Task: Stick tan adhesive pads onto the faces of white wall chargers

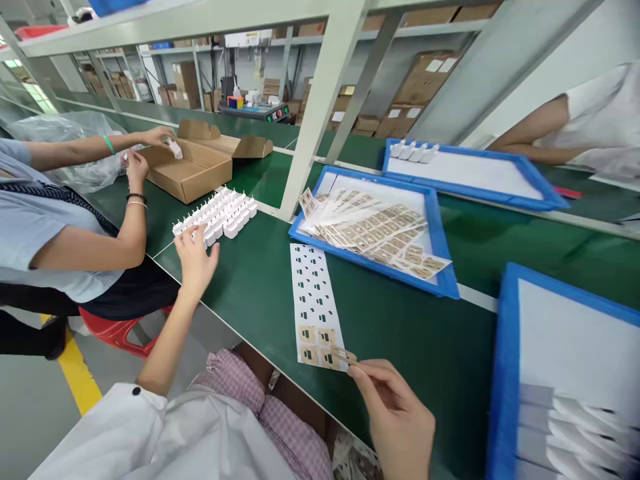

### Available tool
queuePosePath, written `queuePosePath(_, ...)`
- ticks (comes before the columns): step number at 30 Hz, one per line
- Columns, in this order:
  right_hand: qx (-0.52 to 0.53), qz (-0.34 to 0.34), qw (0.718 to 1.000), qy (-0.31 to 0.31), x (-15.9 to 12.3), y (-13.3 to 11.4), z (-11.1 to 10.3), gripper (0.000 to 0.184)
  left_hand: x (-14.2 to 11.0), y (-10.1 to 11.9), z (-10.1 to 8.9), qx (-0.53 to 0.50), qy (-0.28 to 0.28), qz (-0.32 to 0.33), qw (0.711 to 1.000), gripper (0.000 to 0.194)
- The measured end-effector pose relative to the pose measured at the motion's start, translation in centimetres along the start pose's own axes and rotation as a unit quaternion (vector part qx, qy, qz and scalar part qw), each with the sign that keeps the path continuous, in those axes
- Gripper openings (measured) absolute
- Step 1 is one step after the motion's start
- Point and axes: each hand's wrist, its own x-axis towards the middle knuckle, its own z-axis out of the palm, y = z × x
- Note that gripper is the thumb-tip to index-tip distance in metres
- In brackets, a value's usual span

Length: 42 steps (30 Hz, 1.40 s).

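Observation:
My left hand (195, 263) reaches to the near edge of a block of white plug-like parts (220, 210) set in rows on the green bench. Its fingers are spread at the nearest parts; whether the fingertips touch one is hard to see. Between thumb and finger, my right hand (397, 407) pinches a tan sticker (344, 354) at the lower right corner of a backing sheet (315, 293). A few tan stickers with dark cut-outs remain on the sheet's lower end, while its upper part is bare white with holes showing green.
A blue-framed tray (443, 243) holds a fan of sticker sheets (370, 227). Another blue tray (505, 333) at right holds white parts; a third (470, 170) lies beyond. At left a co-worker (65, 220) handles white parts over a cardboard box (195, 173). A post (325, 107) rises mid-bench.

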Motion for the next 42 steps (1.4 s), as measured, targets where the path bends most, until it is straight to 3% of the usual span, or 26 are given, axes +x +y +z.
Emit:
queuePosePath(4, 0.075, 0.084, 0.994, 0.006, -1.1, 0.7, 1.8, 0.032, 1.2, -3.7, -0.9, 0.023, 0.017, -0.044, 0.999, 0.031)
queuePosePath(7, 0.108, 0.108, 0.988, 0.011, -1.1, 0.8, 2.3, 0.034, 1.3, -4.1, -0.5, 0.002, 0.006, -0.054, 0.999, 0.018)
queuePosePath(11, 0.138, 0.12, 0.982, 0.04, -1.4, 1.1, 1.8, 0.037, 1.0, -3.9, -0.4, -0.066, 0.002, -0.085, 0.994, 0.024)
queuePosePath(15, 0.185, 0.163, 0.967, 0.07, -2.0, 0.2, 1.7, 0.038, -0.8, -2.2, -1.3, -0.179, -0.025, -0.113, 0.977, 0.039)
queuePosePath(18, 0.303, 0.219, 0.924, 0.081, -2.3, -2.6, 2.8, 0.036, -4.5, 2.0, -1.8, -0.283, -0.086, -0.109, 0.949, 0.054)
queuePosePath(19, 0.35, 0.234, 0.904, 0.077, -2.3, -3.7, 3.3, 0.038, -6.1, 3.9, -1.9, -0.327, -0.117, -0.104, 0.932, 0.056)
queuePosePath(21, 0.43, 0.25, 0.865, 0.069, -2.5, -5.9, 4.2, 0.042, -9.4, 7.9, -1.8, -0.517, -0.209, -0.121, 0.821, 0.057)
queuePosePath(23, 0.479, 0.252, 0.837, 0.076, -2.7, -7.6, 4.5, 0.042, -12.4, 11.3, -1.6, -0.618, -0.278, -0.131, 0.724, 0.047)
queuePosePath(26, 0.52, 0.239, 0.81, 0.128, -3.2, -8.7, 3.6, 0.03, -15.2, 14.1, -1.3, -0.68, -0.319, -0.156, 0.642, 0.047)
queuePosePath(30, 0.547, 0.189, 0.798, 0.165, -3.9, -9.0, 2.2, 0.018, -16.3, 14.8, -1.6, -0.671, -0.425, -0.148, 0.589, 0.048)
queuePosePath(35, 0.571, 0.119, 0.81, 0.054, -4.6, -9.8, 2.6, 0.014, -15.8, 14.6, -2.7, -0.603, -0.535, -0.142, 0.575, 0.065)
queuePosePath(38, 0.575, 0.116, 0.81, -0.002, -4.7, -9.9, 2.6, 0.011, -15.7, 14.2, -2.9, -0.651, -0.545, -0.121, 0.515, 0.061)
queuePosePath(40, 0.57, 0.118, 0.813, 0.0, -4.6, -9.8, 2.5, 0.013, -16.0, 14.1, -2.8, -0.69, -0.531, -0.128, 0.475, 0.049)
queuePosePath(42, 0.555, 0.11, 0.824, 0.026, -4.3, -9.6, 2.2, 0.015, -16.3, 14.2, -2.9, -0.696, -0.516, -0.131, 0.482, 0.039)
